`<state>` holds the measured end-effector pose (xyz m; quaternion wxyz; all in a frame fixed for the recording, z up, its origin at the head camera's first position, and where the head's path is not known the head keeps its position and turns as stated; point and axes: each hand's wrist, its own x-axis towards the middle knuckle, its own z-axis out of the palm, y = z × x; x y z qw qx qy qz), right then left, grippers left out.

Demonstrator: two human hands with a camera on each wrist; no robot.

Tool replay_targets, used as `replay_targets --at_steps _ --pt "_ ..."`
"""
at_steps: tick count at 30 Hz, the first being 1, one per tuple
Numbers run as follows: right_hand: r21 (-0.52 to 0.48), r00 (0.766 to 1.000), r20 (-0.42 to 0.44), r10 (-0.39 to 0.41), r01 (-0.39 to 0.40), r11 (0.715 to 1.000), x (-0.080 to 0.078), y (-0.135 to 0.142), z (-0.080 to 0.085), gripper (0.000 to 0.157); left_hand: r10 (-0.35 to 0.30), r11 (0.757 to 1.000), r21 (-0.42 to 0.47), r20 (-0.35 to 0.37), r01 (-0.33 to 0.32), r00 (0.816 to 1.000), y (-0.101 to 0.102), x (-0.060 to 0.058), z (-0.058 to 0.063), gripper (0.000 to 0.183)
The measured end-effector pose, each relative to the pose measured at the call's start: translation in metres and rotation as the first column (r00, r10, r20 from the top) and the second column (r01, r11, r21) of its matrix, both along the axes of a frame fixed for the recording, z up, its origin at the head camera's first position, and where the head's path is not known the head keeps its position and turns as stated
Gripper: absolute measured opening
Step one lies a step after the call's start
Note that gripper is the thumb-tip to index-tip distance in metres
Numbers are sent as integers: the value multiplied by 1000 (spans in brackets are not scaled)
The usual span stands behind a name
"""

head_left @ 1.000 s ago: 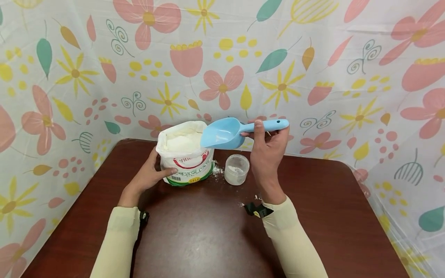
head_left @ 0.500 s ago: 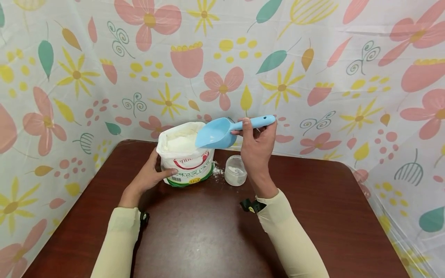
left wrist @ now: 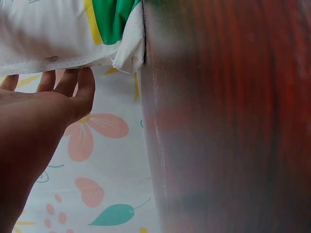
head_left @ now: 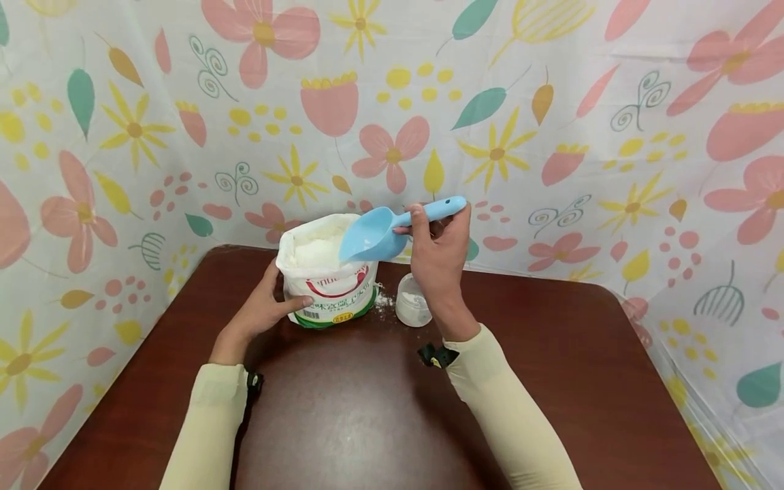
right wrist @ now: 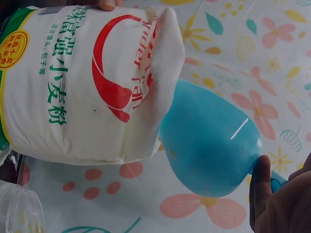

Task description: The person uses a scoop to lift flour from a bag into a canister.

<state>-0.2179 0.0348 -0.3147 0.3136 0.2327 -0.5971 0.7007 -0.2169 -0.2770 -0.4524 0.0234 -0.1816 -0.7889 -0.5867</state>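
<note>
A white bag of wheat flour [head_left: 331,289] with red and green print stands upright at the table's back, its top open and flour [head_left: 318,253] showing inside. My left hand [head_left: 263,305] grips the bag's left side, thumb across the front and fingers round the back. With my right hand [head_left: 442,258] I hold a light blue scoop [head_left: 371,235] by its handle, its tip over the bag's right rim. In the right wrist view the scoop's underside [right wrist: 209,141] faces the camera beside the bag's mouth. A clear plastic tub [head_left: 412,306] with some white powder stands below my right hand, partly hidden.
Spilled flour [head_left: 384,303] lies on the dark brown table [head_left: 349,408] between the bag and the tub. Close behind the table's back edge hangs a floral curtain [head_left: 551,136].
My right hand has moved left with the scoop, bringing its tip farther over the bag's opening and its handle steeper. The hand now covers part of the tub. The left hand stays put.
</note>
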Motion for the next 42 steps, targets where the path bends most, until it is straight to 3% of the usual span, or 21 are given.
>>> replay_targets --at_steps 7,18,27,36,42 --pt "44 1000 -21 -8 9 999 -1 -2 0 22 10 1000 12 12 -10 1000 2 1 -3 111" --pt "160 998 -52 -46 54 986 -6 -5 14 26 10 1000 -19 23 -10 1000 1 -4 7 108" --pt "290 985 -34 -168 171 942 1 -10 10 31 7 1000 -3 7 -7 1000 2 0 1 112" --pt "370 959 -74 -274 281 886 7 -17 9 30 -13 1000 11 -19 13 1000 4 0 -3 112" --pt "359 954 -84 -287 298 885 6 -22 9 30 11 1000 -14 -3 -11 1000 0 -1 -1 111"
